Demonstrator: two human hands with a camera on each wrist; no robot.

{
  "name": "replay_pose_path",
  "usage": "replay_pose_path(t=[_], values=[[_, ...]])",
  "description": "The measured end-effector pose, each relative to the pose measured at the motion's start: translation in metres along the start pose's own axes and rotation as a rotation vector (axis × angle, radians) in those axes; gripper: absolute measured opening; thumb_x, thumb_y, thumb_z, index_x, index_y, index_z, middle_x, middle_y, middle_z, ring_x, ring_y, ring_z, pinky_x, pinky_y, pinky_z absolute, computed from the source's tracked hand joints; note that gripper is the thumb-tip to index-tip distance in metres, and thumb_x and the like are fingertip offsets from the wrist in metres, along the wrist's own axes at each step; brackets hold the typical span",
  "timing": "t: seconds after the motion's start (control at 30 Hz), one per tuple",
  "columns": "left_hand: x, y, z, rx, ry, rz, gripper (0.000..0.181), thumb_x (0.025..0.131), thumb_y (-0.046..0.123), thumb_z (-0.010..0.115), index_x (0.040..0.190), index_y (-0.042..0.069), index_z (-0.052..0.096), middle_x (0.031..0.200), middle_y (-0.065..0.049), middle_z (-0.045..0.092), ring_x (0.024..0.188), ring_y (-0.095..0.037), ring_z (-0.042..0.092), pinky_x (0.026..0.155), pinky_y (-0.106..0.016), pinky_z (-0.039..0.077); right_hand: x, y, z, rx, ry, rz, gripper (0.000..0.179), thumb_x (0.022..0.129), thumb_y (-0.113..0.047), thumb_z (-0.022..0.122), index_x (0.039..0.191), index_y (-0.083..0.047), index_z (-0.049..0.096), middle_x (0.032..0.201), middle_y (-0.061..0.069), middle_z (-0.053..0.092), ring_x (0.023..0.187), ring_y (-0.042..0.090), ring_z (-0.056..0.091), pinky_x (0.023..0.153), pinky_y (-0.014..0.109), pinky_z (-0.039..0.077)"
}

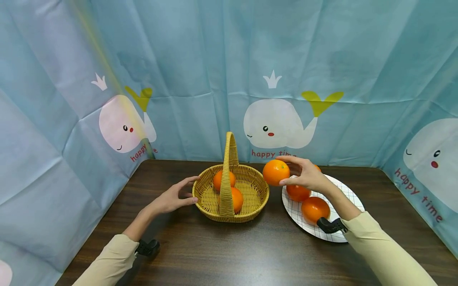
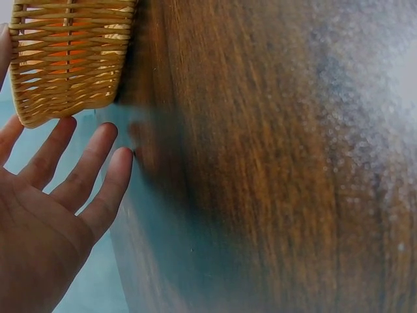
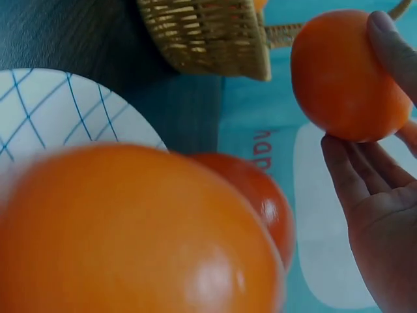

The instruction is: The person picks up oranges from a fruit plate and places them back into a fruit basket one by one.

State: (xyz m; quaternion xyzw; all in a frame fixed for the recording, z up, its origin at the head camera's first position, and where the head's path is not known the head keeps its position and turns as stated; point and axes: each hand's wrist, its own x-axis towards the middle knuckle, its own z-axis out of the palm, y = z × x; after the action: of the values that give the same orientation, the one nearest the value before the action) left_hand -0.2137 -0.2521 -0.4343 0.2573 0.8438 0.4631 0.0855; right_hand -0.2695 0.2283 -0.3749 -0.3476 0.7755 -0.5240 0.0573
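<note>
Left hand (image 1: 169, 199) was spread wide at left rim of basket (image 1: 252, 190) | right hand (image 1: 308, 174) gripped orange fruit (image 1: 274, 173), right of basket | wooden table (image 1: 229, 248) lay beneath basket, blue cloth (image 1: 204, 51) hung behind

It's a makeshift tabletop booth, this: pale-blue curtains (image 1: 179, 47) wrap the back and both sides, cartoon whales (image 1: 280, 115) smiling above red "happy time" lettering (image 1: 263, 153) (cheerful stuff), hemming in a dark wood-grain table (image 1: 207, 246). Black wrist cameras (image 1: 327, 225) say recording set; whether home or lab, I can't tell.
</note>
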Motion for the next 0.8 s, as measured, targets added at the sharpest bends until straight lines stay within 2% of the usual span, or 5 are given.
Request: replay_pose_path(t=[0.13, 0.4, 0.63, 0.8], values=[[0.0, 0.0, 0.0, 0.006, 0.001, 0.007, 0.074, 0.099, 0.02, 0.071, 0.159, 0.006, 0.03, 0.156, -0.021, 0.036, 0.13, -0.045, 0.048, 0.098, -0.054, 0.049, 0.006, -0.001, 0.008, 0.022, -0.022, -0.028, 0.074, 0.082, -0.001, 0.085, 0.148, -0.001, 0.05, 0.141, 0.016, 0.055, 0.121, 0.027, 0.06, 0.099, 0.043, 0.05], [0.0, 0.001, 0.0, -0.004, 0.001, 0.015, 0.074, 0.098, 0.02, 0.072, 0.159, 0.006, 0.031, 0.156, -0.021, 0.036, 0.132, -0.045, 0.046, 0.1, -0.059, 0.046, 0.017, -0.001, 0.026, 0.055, -0.072, -0.024, 0.077, 0.08, -0.002, 0.086, 0.149, -0.007, 0.05, 0.142, 0.014, 0.055, 0.125, 0.026, 0.058, 0.098, 0.039, 0.051], [0.001, 0.0, 0.0, -0.007, -0.004, 0.018, 0.074, 0.099, 0.019, 0.071, 0.159, 0.005, 0.03, 0.156, -0.021, 0.035, 0.13, -0.044, 0.048, 0.098, -0.055, 0.048, 0.021, 0.002, 0.036, 0.042, -0.09, -0.018, 0.078, 0.08, -0.003, 0.087, 0.148, -0.001, 0.049, 0.142, 0.012, 0.055, 0.126, 0.025, 0.057, 0.101, 0.039, 0.049], [0.0, 0.001, 0.001, -0.009, -0.002, 0.017, 0.072, 0.099, 0.018, 0.07, 0.158, 0.005, 0.031, 0.156, -0.022, 0.036, 0.13, -0.045, 0.048, 0.099, -0.056, 0.048, 0.024, 0.005, 0.042, 0.052, -0.107, -0.023, 0.076, 0.08, -0.004, 0.087, 0.147, -0.006, 0.051, 0.142, 0.011, 0.055, 0.126, 0.025, 0.057, 0.101, 0.039, 0.049]])
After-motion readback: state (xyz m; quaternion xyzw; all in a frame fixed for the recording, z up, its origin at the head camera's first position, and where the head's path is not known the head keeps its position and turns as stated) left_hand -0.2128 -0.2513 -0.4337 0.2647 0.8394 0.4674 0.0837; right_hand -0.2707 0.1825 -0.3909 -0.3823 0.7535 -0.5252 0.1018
